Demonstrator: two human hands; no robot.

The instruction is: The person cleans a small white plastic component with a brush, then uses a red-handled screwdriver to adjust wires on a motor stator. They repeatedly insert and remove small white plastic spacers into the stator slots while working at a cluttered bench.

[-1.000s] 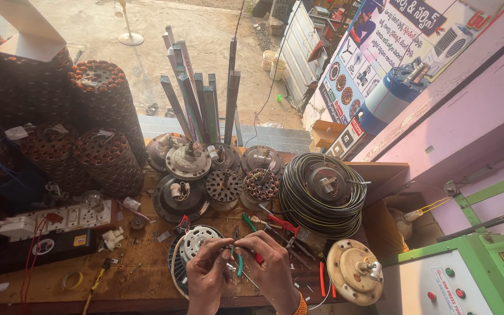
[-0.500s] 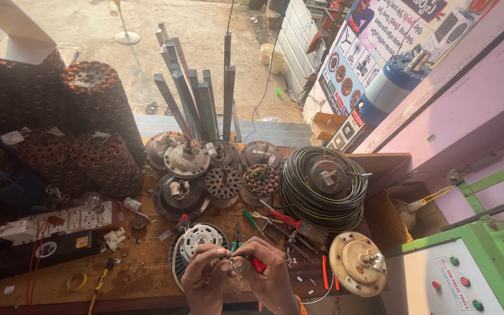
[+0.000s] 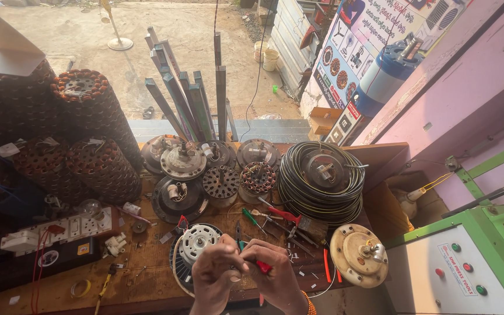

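Fingers [image 3: 237, 269] of 2 hands around 1 red-handled tool [image 3: 262, 266]

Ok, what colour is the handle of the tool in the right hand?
Red: the handle shows between the right hand and the left hand, only in the head view.

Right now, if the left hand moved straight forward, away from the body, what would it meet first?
Probably the white motor part lying just beyond the left hand; its fingers seem to overlap that part's near edge already, though depth is unclear.
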